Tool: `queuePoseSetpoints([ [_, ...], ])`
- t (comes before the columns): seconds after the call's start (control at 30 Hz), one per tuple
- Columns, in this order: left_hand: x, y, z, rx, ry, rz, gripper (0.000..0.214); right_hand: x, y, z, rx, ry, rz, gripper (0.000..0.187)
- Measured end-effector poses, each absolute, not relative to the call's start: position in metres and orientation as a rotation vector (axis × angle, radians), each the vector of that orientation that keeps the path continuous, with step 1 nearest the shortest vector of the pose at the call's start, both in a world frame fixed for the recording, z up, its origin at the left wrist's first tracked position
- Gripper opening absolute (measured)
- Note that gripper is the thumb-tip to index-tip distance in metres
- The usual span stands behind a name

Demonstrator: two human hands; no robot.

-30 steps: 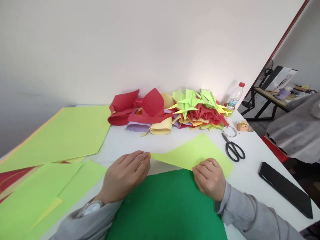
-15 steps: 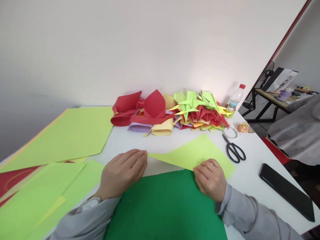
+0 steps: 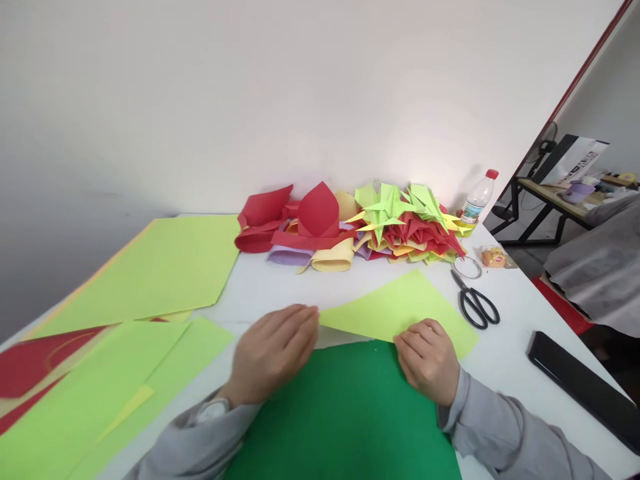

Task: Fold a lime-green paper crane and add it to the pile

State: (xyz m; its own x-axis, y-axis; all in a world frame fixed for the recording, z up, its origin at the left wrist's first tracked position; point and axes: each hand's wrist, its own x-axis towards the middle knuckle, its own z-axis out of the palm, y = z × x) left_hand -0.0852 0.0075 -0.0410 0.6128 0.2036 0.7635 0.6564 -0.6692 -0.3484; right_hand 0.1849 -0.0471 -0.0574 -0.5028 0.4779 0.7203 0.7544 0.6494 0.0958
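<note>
A light green sheet of paper (image 3: 400, 300) stretches between my two hands, its near edge lying over the back of a dark green mat (image 3: 345, 413). At its left corner, my left hand (image 3: 277, 350) has its fingers closed on the paper; the fingertips are partly hidden. My right hand (image 3: 427, 360) pinches the near edge further right, with curled fingers. The paper's far corner points toward the wall. Black-handled scissors (image 3: 477, 303) lie just right of the sheet.
Large light green sheets (image 3: 165, 267) cover the left side, with red paper (image 3: 50, 360) beneath. Along the wall sit red paper pieces (image 3: 320, 210) and folded paper stars (image 3: 387, 207). To the right are a bottle (image 3: 477, 197), a tape roll (image 3: 467, 268) and a black case (image 3: 583, 387).
My left hand has moved right, closer to my right hand, with the sheet's left corner. The whole view has shifted slightly, so things appear further right.
</note>
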Motion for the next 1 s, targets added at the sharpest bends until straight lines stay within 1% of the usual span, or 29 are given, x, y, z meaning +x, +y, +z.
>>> queuePoseSetpoints([
  [0.2, -0.038, -0.024, -0.054, -2.535, -0.514, -0.913, 0.016, 0.177, -0.051, -0.061, -0.857, -2.278, -0.461, 0.01],
  [0.33, -0.027, -0.03, -0.061, -2.58, -0.453, -0.906, 0.025, 0.173, -0.054, -0.064, -0.808, -2.306, -0.462, 0.008],
  [0.47, -0.025, -0.031, -0.059, -2.577, -0.456, -0.949, 0.028, 0.17, -0.055, -0.061, -0.822, -2.3, -0.471, 0.008],
  [0.67, -0.032, -0.027, -0.058, -2.571, -0.41, -0.982, 0.026, 0.17, -0.056, -0.057, -0.84, -2.263, -0.468, 0.007],
  [0.87, -0.038, -0.024, -0.058, -2.553, -0.41, -0.989, 0.025, 0.176, -0.054, -0.057, -0.889, -2.25, -0.461, 0.01],
  [1.0, -0.036, -0.024, -0.061, -2.558, -0.459, -0.971, 0.021, 0.175, -0.052, -0.058, -0.851, -2.25, -0.451, 0.01],
])
